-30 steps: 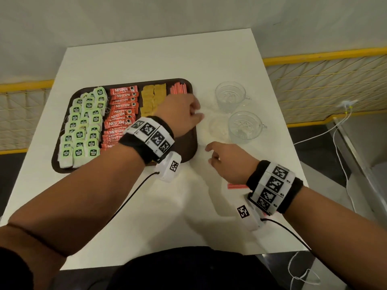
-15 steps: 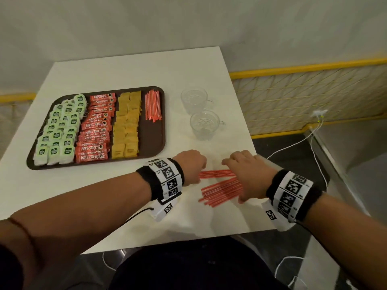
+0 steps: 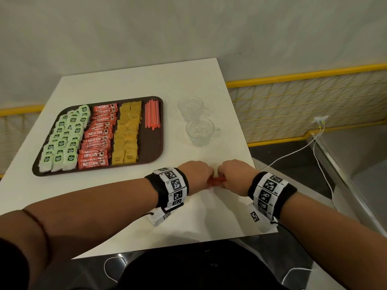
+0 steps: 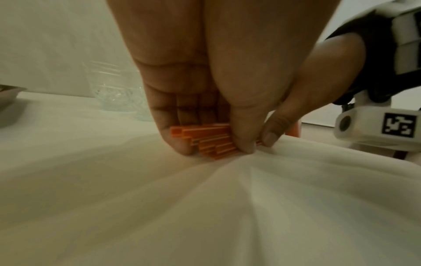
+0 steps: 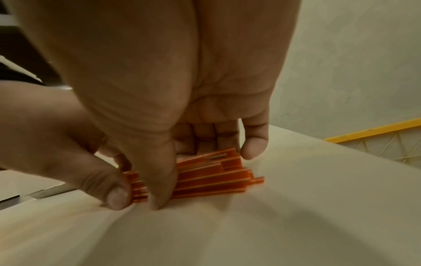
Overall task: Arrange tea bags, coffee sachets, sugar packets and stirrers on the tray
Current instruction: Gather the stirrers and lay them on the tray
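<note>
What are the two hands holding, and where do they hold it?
A bundle of orange stirrers lying on the white table. The left hand pinches one end, the right hand pinches the other end, thumbs in front and fingers behind.

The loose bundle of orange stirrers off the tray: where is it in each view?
Head: bundle of orange stirrers low centre, between left hand and right hand.
Left wrist: centre, under the fingers.
Right wrist: centre, ends fanned right.
Shared landmark: white table.
</note>
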Motion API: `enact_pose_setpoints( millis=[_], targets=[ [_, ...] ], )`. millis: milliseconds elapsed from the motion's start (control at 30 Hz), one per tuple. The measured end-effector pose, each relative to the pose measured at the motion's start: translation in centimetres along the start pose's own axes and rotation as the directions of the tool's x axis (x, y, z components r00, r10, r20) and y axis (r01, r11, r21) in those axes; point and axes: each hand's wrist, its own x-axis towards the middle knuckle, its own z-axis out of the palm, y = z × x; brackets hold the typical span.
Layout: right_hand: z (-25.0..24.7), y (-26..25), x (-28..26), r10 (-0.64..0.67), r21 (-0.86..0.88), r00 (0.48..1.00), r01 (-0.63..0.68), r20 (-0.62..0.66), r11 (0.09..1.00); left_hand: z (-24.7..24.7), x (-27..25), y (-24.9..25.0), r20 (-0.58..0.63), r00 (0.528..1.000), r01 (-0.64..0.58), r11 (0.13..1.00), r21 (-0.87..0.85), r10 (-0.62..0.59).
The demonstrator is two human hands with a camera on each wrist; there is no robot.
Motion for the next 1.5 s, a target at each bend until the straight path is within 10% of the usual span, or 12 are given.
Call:
enact_pose_setpoints(
  millis=[800, 1200, 1500],
  targets=[
    [1.8, -0.6, 0.4, -0.094, -0.237, 0.992, 0.07, -0.09, 0.969, 1.3, 0.4, -1.6, -0.056, 0.986, -0.138, 0.963, 0.234, 0.155],
    [1.0, -0.1, 1.0, -0.034, -0.105, 0.997, 0.027, -0.067, 0.994, 0.7, 0.2, -2.4, -0.024, 0.987, -0.149, 0.971, 0.188, 0.156],
    [-4.1, 0.2, 0.9, 0.023, 0.46, 0.936, 0.151, -0.352, 0.875, -3.5, -2.3, -7.2, -0.151, 0.988, -0.009, 1.0, 0.014, 0.011]
  ],
)
